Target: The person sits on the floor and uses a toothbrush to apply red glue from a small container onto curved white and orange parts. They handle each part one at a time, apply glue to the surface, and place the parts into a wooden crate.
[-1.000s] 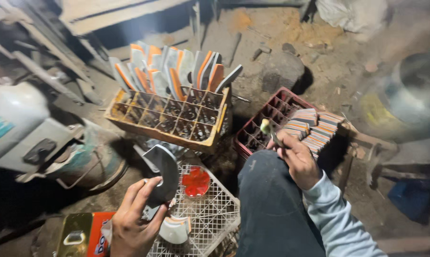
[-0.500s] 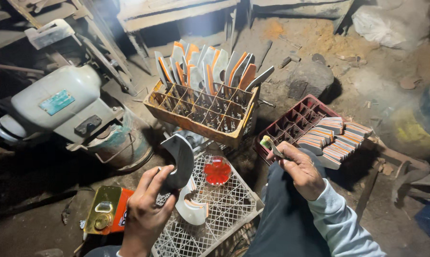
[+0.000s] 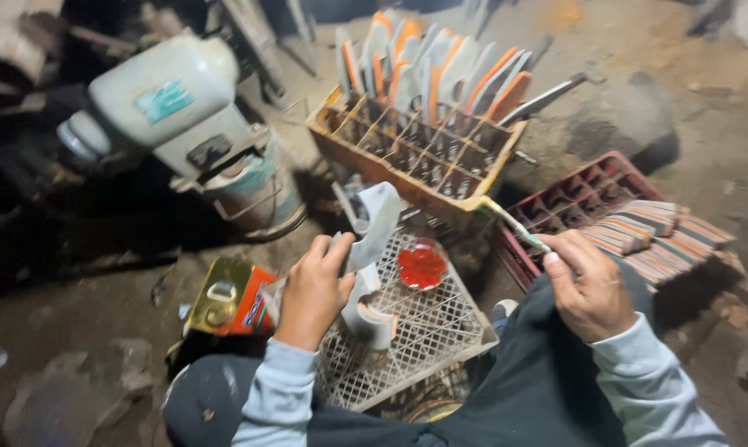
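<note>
**Two hands at work over crates of blades on a dirt floor**

Two bare hands appear at the lower edge of the head view, both in pale blue sleeves. Left hand (image 3: pixel 312 290): clenched around a curved grey metal blade (image 3: pixel 375 223), which rises up and to the right from the fist, above a white wire-mesh crate (image 3: pixel 428 331). Right hand (image 3: pixel 589 285): closed on a thin stick-like tool (image 3: pixel 514 225) with a pale green tip section, its far end pointing up-left toward the corner of a yellow compartmented crate (image 3: pixel 407 153); the hand rests on the dark trouser leg (image 3: pixel 548 372).

On the mesh crate lie a round red lid-like disc (image 3: pixel 421 266) and, just beside the left hand, a second pale curved piece (image 3: pixel 370 310). The yellow crate, beyond the mesh crate, holds a row of upright blades with orange and grey faces (image 3: pixel 440 70). To the right, a dark red compartmented crate (image 3: pixel 589 194) carries a stack of flat striped pieces (image 3: pixel 655 236) on its near side. Left of the hands, a yellow and orange tin (image 3: pixel 229 298) lies on the floor (image 3: pixel 101 331); behind it stands a pale grey-green machine housing (image 3: pixel 171 103) on a round base. The picture is motion-blurred, so fine detail of the tool cannot be told.
</note>
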`<control>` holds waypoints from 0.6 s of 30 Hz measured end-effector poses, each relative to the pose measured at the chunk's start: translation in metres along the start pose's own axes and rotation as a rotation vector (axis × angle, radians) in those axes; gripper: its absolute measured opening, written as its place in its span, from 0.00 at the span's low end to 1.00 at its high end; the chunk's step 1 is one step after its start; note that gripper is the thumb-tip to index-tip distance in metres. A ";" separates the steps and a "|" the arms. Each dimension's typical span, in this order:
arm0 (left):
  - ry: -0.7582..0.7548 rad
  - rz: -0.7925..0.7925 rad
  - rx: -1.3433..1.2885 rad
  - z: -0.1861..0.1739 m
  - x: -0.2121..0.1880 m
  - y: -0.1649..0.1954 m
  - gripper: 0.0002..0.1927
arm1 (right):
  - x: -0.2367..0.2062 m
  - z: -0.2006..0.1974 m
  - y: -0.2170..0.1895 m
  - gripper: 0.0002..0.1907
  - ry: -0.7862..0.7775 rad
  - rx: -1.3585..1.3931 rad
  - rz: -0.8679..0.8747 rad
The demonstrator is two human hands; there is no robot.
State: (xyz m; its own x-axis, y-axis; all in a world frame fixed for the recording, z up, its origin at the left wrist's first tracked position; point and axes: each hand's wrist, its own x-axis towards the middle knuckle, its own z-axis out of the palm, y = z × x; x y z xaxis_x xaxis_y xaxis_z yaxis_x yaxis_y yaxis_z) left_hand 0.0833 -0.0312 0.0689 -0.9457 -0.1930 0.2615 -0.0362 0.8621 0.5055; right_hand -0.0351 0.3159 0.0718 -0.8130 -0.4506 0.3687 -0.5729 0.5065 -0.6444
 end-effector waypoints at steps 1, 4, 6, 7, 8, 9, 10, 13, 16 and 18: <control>-0.030 -0.027 0.036 0.005 -0.004 -0.009 0.30 | 0.003 0.007 -0.001 0.12 -0.031 -0.013 0.020; -0.171 -0.127 0.106 0.015 -0.012 -0.035 0.28 | 0.008 0.031 -0.005 0.12 -0.114 -0.046 0.123; -0.170 -0.144 0.091 0.019 -0.016 -0.046 0.28 | 0.008 0.047 -0.006 0.12 -0.158 -0.050 0.249; -0.175 -0.148 0.084 0.020 -0.018 -0.050 0.28 | 0.007 0.053 -0.005 0.12 -0.179 -0.054 0.217; -0.178 -0.155 0.075 0.020 -0.020 -0.053 0.28 | 0.006 0.059 -0.004 0.12 -0.197 -0.058 0.189; -0.181 -0.157 0.068 0.019 -0.021 -0.055 0.28 | 0.005 0.064 -0.001 0.12 -0.210 -0.062 0.162; -0.180 -0.155 0.058 0.019 -0.021 -0.057 0.28 | 0.006 0.071 0.004 0.12 -0.233 -0.096 0.083; -0.173 -0.161 0.010 0.016 -0.022 -0.060 0.28 | 0.005 0.088 0.017 0.15 -0.358 -0.240 -0.052; -0.148 -0.163 -0.011 0.017 -0.022 -0.060 0.28 | 0.006 0.106 0.027 0.19 -0.512 -0.425 -0.039; -0.146 -0.160 -0.029 0.020 -0.021 -0.059 0.28 | 0.009 0.117 0.032 0.24 -0.542 -0.482 -0.072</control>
State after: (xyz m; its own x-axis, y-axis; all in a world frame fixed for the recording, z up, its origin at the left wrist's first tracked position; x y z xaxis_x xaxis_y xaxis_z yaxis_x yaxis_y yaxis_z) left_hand 0.0994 -0.0688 0.0173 -0.9655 -0.2544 0.0551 -0.1821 0.8115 0.5553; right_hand -0.0485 0.2425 -0.0240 -0.6779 -0.7323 -0.0648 -0.7065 0.6732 -0.2183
